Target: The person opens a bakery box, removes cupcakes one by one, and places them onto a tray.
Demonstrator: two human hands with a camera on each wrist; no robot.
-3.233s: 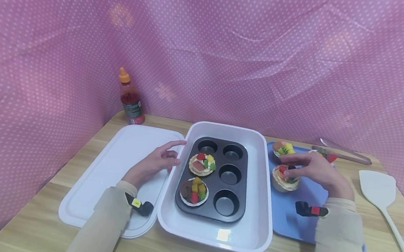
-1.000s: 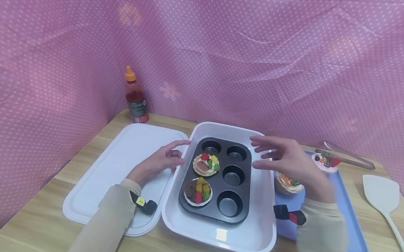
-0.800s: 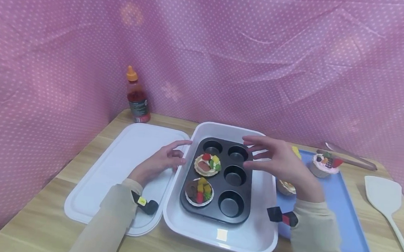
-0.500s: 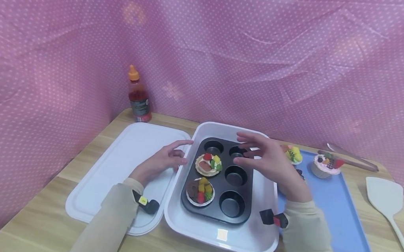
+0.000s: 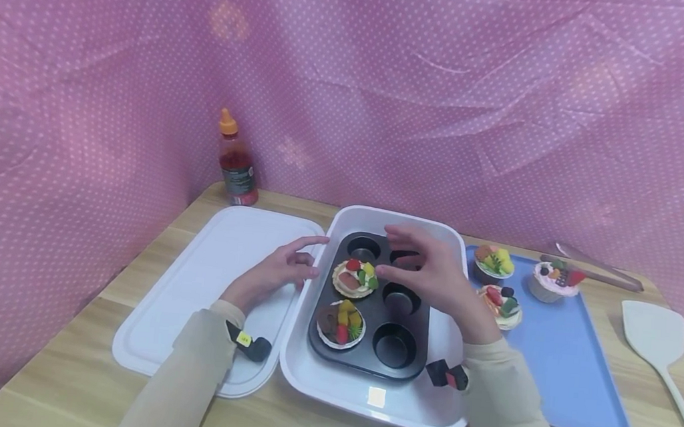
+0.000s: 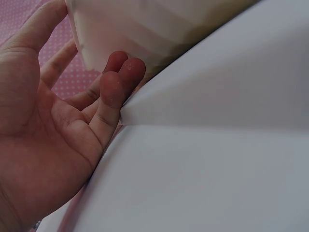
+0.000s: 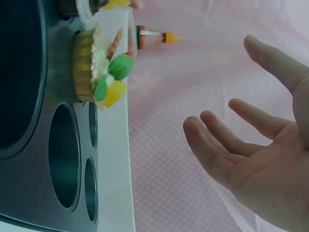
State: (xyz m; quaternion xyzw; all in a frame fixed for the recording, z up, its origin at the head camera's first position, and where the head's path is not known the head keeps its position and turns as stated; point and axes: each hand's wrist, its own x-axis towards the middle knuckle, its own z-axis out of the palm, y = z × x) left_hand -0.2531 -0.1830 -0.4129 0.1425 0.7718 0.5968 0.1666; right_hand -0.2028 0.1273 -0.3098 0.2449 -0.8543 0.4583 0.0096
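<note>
Wooden table (image 5: 265, 425), dotted pink cloth (image 5: 350, 107) behind. Centre: white bin (image 5: 340, 388), dark pan (image 5: 373, 310) within, two tarts (image 5: 341, 324) in its left column. Bin's left edge adjoins the lid (image 5: 192, 282); right edge, the blue tray (image 5: 577, 366). Right hand (image 5: 434, 264) above pan, fingers parted, holding nothing; its wrist view alone reveals the gap beneath. Left hand (image 5: 277, 269) at bin's left rim, fingers loosely bent; we cannot tell whether they press.

The right grip (image 5: 434, 271) partly covers the muffin tin (image 5: 372, 310); the spatula handle (image 5: 682, 405) is cut off; the bottle label (image 5: 239, 180) is too small to read.
</note>
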